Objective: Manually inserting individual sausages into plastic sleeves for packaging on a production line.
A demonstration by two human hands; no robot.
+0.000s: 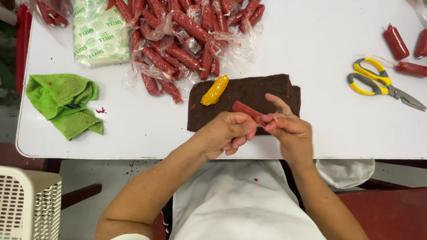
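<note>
My left hand (pixel 227 133) and my right hand (pixel 289 129) both grip one small red sausage-shaped roll (pixel 247 110), held just above a dark brown flat slab (pixel 249 91) on the white table (pixel 311 44). The right hand's fingertips pinch the roll's near end, index finger raised. A yellow roll (pixel 215 90) lies on the slab's far left corner.
A heap of red rolls in clear plastic wrap (pixel 182 40) lies at the back, beside a green-printed white packet (pixel 100 31). A crumpled green cloth (pixel 64 104) sits left. Yellow-handled scissors (pixel 378 82) and loose red rolls (pixel 396 42) lie right. A cream plastic basket (pixel 26 204) stands lower left.
</note>
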